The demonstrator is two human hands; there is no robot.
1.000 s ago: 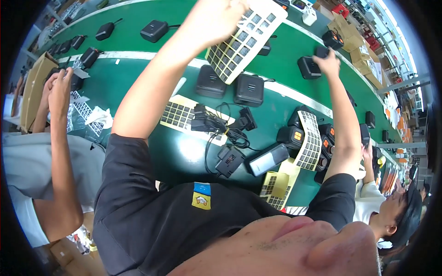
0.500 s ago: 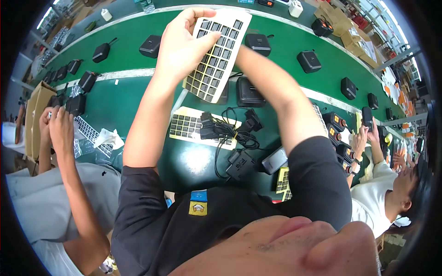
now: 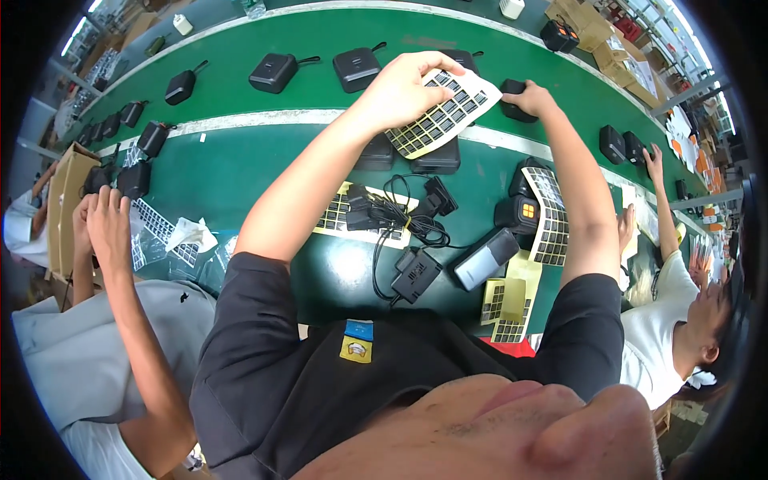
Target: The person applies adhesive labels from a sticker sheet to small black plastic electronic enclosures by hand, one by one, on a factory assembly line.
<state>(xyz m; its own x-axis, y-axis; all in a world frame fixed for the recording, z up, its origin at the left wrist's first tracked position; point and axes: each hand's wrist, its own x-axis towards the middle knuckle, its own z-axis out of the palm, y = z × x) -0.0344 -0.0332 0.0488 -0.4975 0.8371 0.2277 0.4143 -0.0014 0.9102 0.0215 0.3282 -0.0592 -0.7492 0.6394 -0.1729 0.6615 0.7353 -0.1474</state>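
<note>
My left hand (image 3: 412, 90) pinches a sheet of small black labels (image 3: 438, 122) between thumb and fingers. The sheet has a pale yellow backing and tilts above the far side of the bench. Two black cases (image 3: 436, 158) lie partly hidden beneath it. Farther right, my right hand (image 3: 531, 101) has its fingers closed on a small black case (image 3: 518, 110) at the near edge of the green conveyor belt. Below my left forearm, a second label sheet (image 3: 342, 214) lies flat, partly under a bundle of black cables with adapters (image 3: 400, 220).
A grey handheld device (image 3: 486, 259), more label sheets (image 3: 549, 220) and black devices with orange squares (image 3: 516, 214) lie at the right. Several black cases, such as this one (image 3: 274, 74), sit along the belt. Co-workers' arms (image 3: 120, 264) reach in on both sides.
My right hand has come out from behind the label sheet and moved right onto a black case. My left hand has shifted right and lower, tilting the sheet. Cases on the belt have shifted right.
</note>
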